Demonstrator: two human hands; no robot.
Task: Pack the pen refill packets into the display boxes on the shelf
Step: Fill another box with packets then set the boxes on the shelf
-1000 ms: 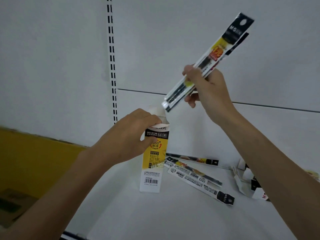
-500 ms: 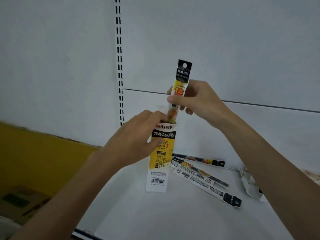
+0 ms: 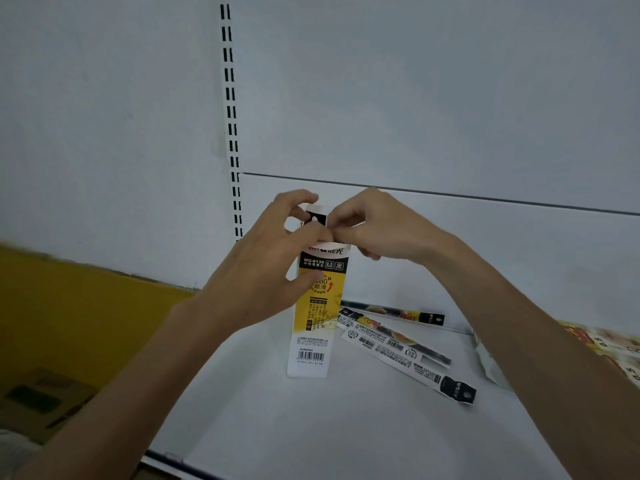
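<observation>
Our left grip [image 3: 273, 268] curls round the upright yellow display box [image 3: 311, 327] on the white shelf [image 3: 311, 427]. Our right grip [image 3: 377, 226] pinches the black top of a refill packet [image 3: 316, 218] standing in the box's mouth. Three loose packets [image 3: 398, 344] lie on the shelf just right of it.

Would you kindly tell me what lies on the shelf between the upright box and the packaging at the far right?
Three loose refill packets lie flat there, right of the box, short of the packaging, as the head view shows.
</observation>
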